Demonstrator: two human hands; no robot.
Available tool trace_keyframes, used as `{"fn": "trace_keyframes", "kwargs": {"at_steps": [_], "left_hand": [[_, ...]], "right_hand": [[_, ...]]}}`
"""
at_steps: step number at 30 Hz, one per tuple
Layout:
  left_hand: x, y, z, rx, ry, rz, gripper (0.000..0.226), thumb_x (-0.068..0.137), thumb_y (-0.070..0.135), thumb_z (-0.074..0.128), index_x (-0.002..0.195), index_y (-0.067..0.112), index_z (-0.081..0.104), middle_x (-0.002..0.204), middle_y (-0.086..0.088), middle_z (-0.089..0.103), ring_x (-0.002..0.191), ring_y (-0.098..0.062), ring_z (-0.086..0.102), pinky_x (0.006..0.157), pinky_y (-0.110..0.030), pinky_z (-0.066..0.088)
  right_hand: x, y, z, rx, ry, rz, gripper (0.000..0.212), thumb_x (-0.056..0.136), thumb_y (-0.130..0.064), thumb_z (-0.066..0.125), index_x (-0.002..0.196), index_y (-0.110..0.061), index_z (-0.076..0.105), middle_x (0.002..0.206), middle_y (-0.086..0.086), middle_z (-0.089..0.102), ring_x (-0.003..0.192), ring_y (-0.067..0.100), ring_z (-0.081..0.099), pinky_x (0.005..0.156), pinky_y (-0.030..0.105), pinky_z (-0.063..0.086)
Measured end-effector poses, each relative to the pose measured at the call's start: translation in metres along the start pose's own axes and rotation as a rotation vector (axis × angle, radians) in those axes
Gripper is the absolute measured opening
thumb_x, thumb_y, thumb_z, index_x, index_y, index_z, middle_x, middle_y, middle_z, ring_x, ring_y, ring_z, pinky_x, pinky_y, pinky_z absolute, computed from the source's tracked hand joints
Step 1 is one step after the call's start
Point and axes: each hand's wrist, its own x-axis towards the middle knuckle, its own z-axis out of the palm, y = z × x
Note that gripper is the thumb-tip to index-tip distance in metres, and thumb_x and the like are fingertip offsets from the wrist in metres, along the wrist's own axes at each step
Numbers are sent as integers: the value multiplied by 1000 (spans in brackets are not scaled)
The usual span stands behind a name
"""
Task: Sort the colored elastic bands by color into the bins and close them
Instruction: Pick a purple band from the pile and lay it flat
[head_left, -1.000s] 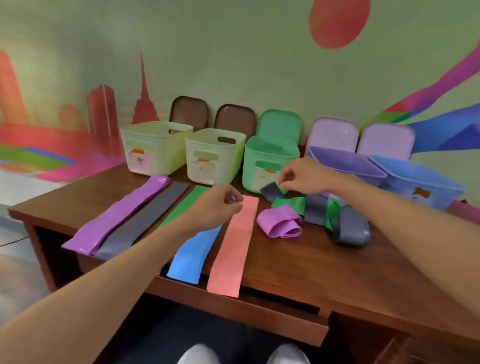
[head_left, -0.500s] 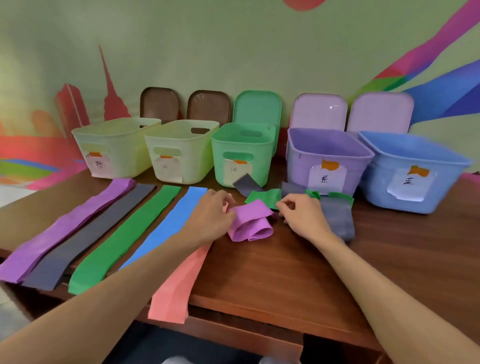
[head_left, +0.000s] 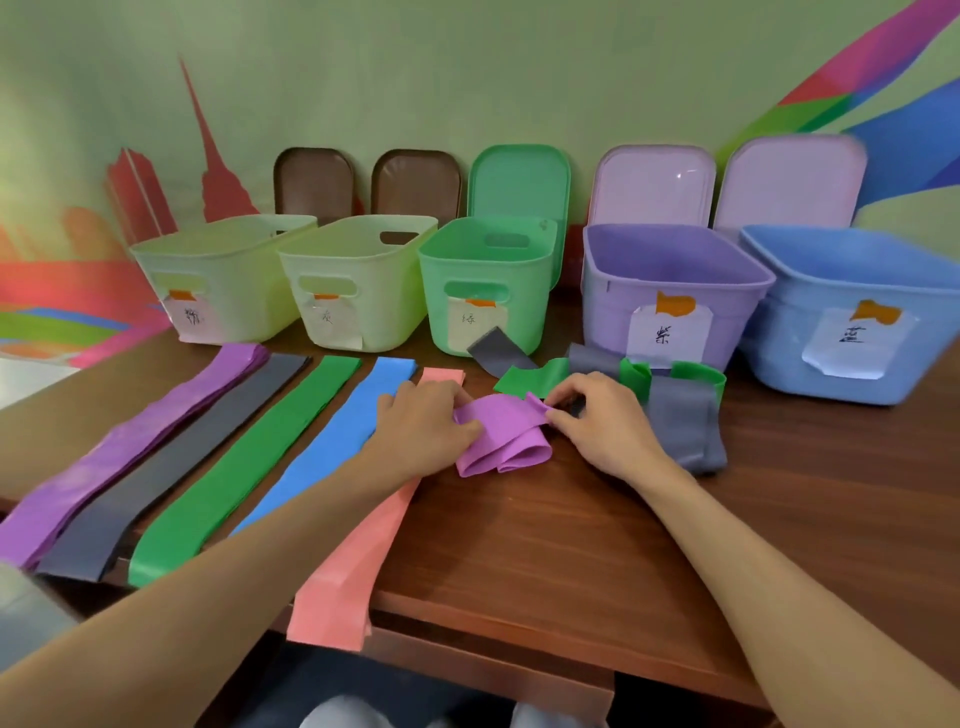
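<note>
While the crumpled purple band (head_left: 501, 441) is pinched mid-table between left hand (head_left: 423, 423) and right hand (head_left: 605, 428), the overhanging pink band (head_left: 358, 551) is covered by the left forearm. It may be swept off.

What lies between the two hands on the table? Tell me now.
The crumpled purple band lies between the left hand and the right hand; both grip its edges, as the head view shows.

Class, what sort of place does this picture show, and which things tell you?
Probably an indoor activity or training room: a painted skyline mural covers the wall, and a wooden desk carries a row of labelled plastic bins.
</note>
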Motion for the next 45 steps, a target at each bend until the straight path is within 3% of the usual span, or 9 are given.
{"fn": "trace_keyframes", "kwargs": {"at_steps": [5, 11, 15, 20, 26, 29, 34, 38, 45], "left_hand": [[-7, 10, -8, -178, 25, 140, 8, 87, 24, 60, 92, 26, 55, 92, 9, 56, 97, -13, 52, 88, -31, 32], [-8, 11, -12, -357, -21, 227, 15, 89, 24, 61, 104, 19, 60, 96, 5, 64, 84, -4, 56, 65, -8, 42], [-5, 9, -18, -309, -73, 199, 12, 91, 29, 58, 95, 20, 66, 87, 7, 64, 77, -3, 55, 61, -8, 40], [-4, 8, -9, -147, -271, 308, 23, 87, 46, 58, 94, 26, 65, 100, 5, 58, 94, -9, 51, 82, -24, 43], [0, 23, 10, -295, -240, 414, 68, 77, 46, 71, 136, 29, 41, 129, 11, 41, 124, -7, 37, 106, -28, 34], [3, 36, 18, -251, -265, 535, 50, 79, 43, 71, 124, 28, 56, 137, 9, 43, 127, -3, 32, 107, -23, 27], [2, 48, 11, -464, -167, 433, 16, 83, 32, 68, 87, 17, 72, 80, 2, 68, 70, 0, 55, 62, -12, 38], [8, 43, -9, -532, -73, 324, 30, 83, 38, 66, 84, 8, 70, 75, -14, 67, 64, -13, 54, 64, -30, 41], [6, 44, -42, -301, -45, 149, 35, 88, 39, 59, 74, 7, 58, 62, -3, 48, 55, -14, 43, 57, -25, 33]], "right_hand": [[-4, -5, -9, 257, 134, -1, 11, 88, -10, 62, 88, -21, 60, 80, -13, 57, 70, -4, 52, 61, 0, 38], [-1, -2, -14, 322, 367, -23, 24, 91, -8, 58, 112, -15, 65, 96, -4, 60, 83, 8, 54, 74, 8, 39], [0, -3, -20, 410, 566, -28, 16, 92, -5, 56, 103, -12, 65, 95, -6, 57, 83, 5, 52, 72, 5, 38], [2, 3, -27, 546, 707, 73, 12, 94, -10, 52, 99, -20, 58, 96, -7, 59, 86, 6, 54, 71, 3, 38], [4, 4, -26, 597, 689, 92, 14, 93, -11, 55, 94, -25, 59, 95, -6, 62, 86, 8, 57, 74, 12, 44], [4, 7, -27, 610, 690, 99, 12, 93, -14, 55, 94, -25, 60, 94, -9, 63, 85, 4, 58, 73, 9, 45], [6, 12, -38, 721, 809, 137, 13, 92, -13, 55, 95, -24, 62, 95, -1, 68, 85, 17, 64, 72, 23, 50], [8, 17, -43, 762, 879, 200, 17, 90, -19, 58, 88, -35, 61, 93, -1, 69, 84, 22, 65, 77, 36, 55], [2, 13, -45, 735, 793, 174, 5, 88, -22, 64, 93, -25, 64, 89, 1, 69, 79, 22, 66, 70, 37, 57]]}}
